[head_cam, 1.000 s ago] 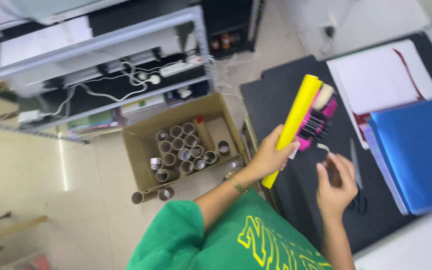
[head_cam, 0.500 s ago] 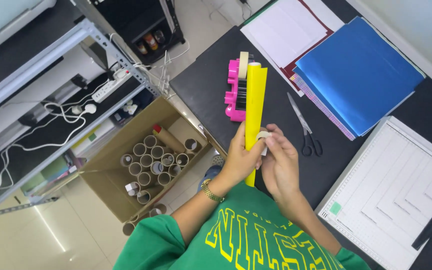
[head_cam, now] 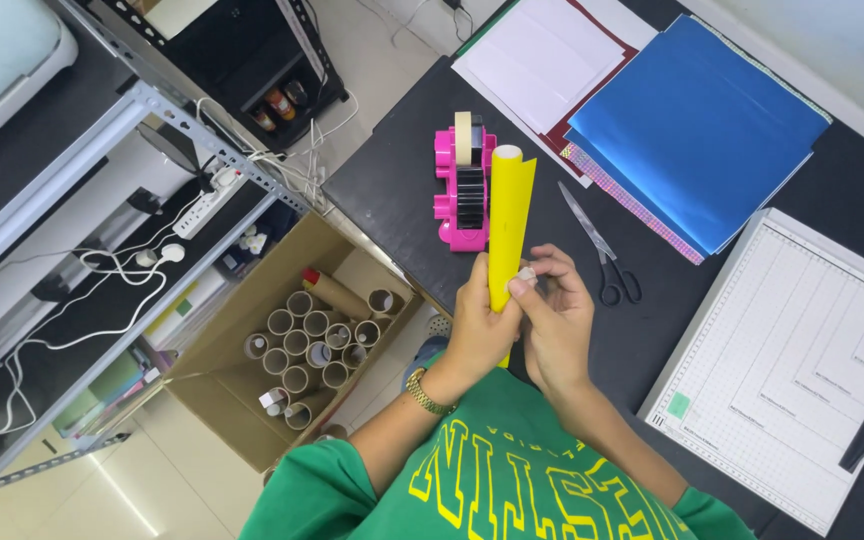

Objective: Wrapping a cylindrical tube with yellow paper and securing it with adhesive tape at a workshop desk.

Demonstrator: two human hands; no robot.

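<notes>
Over the black table (head_cam: 392, 190), both hands closed (thumbs touching) round yellow roll (head_cam: 507, 225).

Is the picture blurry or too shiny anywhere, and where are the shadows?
In the head view, the yellow paper roll, the left hand and the right hand look sharp, not blurred; the blue sheet has a soft sheen; the pale floor at lower left shows a bright streak of glare; shadows are faint on the black table.

Black table (head_cam: 392, 190) w/ pink tape dispenser (head_cam: 464, 195), scissors (head_cam: 602, 250), blue sheets (head_cam: 697, 125), cutting mat (head_cam: 802, 370)
</notes>
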